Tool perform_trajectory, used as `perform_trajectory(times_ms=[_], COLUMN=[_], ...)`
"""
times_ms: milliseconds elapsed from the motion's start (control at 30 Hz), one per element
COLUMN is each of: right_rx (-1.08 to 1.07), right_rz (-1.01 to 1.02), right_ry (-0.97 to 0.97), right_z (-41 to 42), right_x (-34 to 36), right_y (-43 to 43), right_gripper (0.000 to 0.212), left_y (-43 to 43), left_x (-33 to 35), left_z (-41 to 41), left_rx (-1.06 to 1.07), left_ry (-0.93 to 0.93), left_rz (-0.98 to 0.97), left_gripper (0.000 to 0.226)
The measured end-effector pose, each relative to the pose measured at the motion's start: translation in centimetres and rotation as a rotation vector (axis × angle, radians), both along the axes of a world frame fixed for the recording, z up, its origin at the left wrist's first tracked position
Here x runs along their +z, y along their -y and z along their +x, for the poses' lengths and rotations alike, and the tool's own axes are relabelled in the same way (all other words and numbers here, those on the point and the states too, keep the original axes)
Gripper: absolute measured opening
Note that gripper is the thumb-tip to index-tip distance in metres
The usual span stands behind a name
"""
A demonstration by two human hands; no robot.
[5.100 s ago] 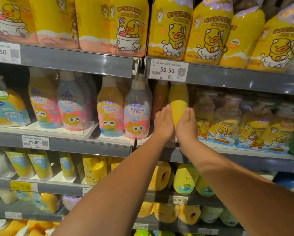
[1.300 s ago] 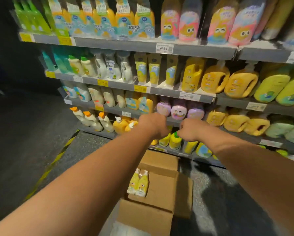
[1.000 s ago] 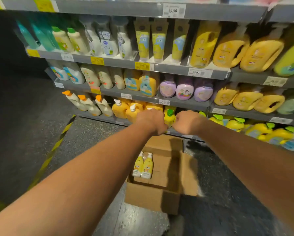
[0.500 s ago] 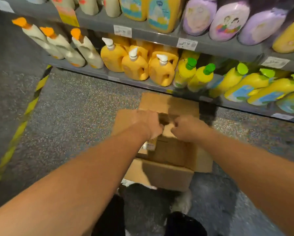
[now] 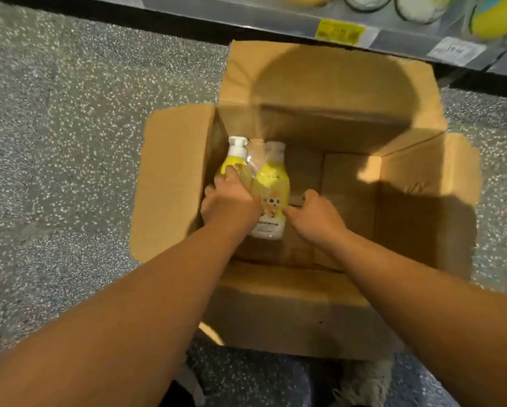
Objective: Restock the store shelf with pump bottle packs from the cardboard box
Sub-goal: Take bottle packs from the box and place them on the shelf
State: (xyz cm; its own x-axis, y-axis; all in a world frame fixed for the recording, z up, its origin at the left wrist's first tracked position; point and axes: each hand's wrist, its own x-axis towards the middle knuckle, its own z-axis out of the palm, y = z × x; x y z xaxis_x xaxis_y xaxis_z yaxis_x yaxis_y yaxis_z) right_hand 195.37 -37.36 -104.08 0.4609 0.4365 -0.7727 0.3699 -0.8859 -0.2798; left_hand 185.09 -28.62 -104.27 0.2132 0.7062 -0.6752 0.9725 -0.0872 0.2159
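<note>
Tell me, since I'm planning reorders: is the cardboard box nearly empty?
Nearly empty: the cardboard box shows one pump bottle pack against its left wall, bare cardboard elsewhere.

Speckled grey floor (image 5: 70, 118); shelf edge (image 5: 275, 17), price tags (image 5: 340, 31).

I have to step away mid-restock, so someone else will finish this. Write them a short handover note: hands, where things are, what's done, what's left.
Left hand: down in the cardboard box, fingers laid over the pump bottle pack; a closed grip is not clear.
Right hand: in the box beside the pack, at its right edge, not clearly holding it.
Pack: two yellow bottles in clear wrap, lying against the box's left wall. No other pack shows in the box.
Done: nothing lifted yet.
Left: grip the pack, lift it out, put it on the shelf.
</note>
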Motion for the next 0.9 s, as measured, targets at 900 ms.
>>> perform_trajectory(times_ms=[900], right_rx=[-0.782], right_rz=[0.122], right_ry=[-0.482], right_z=[2.3], right_x=[-10.3], right_y=[1.4], right_gripper=[0.059], left_y=[1.6], left_x=[-8.8], left_z=[-0.1], left_rx=[0.975], left_ry=[0.455], left_rz=[-0.440], left_gripper=[0.044])
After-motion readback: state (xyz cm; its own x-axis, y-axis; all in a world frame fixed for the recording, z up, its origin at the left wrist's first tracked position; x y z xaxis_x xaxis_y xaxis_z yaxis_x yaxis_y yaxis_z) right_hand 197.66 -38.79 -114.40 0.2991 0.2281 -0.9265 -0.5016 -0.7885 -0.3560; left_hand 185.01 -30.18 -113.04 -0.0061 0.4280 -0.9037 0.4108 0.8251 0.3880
